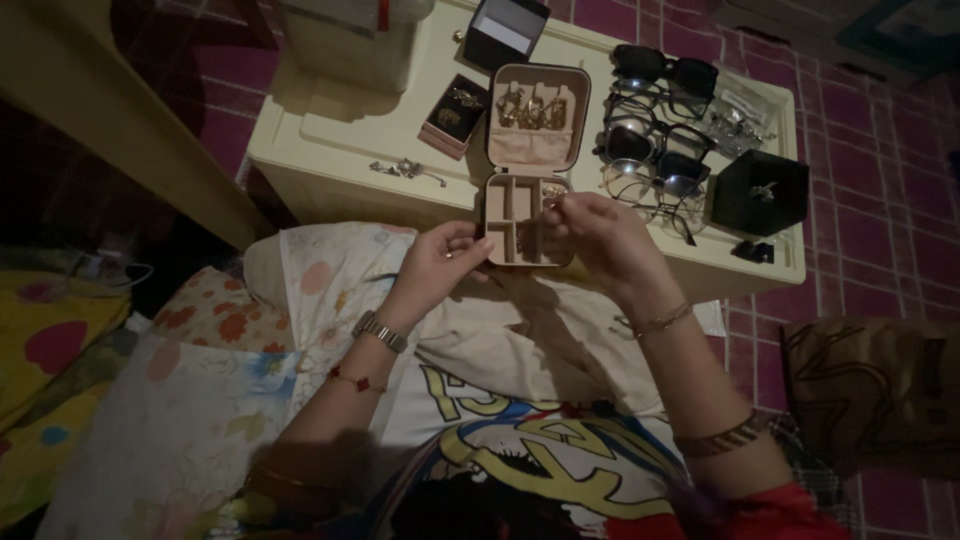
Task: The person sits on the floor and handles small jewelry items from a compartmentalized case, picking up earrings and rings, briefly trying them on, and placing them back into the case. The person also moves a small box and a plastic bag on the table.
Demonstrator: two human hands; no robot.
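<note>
A small pink jewellery case (535,140) lies open at the front edge of a pale low table (340,140), its lid propped up with gold pieces hung inside. My left hand (440,262) touches the left front corner of the case's compartment tray. My right hand (600,235) hovers over the tray's right side, thumb and fingers pinched on a small jewellery piece (553,192) too tiny to make out. Both wrists wear bracelets, and the left also has a metal watch (380,331).
Several pairs of glasses (655,130) lie right of the case, beside a black box (760,192). A small open box with rings (455,115), another dark box (505,30) and a loose chain (405,170) sit to the left. Floral cushions (200,400) rest below.
</note>
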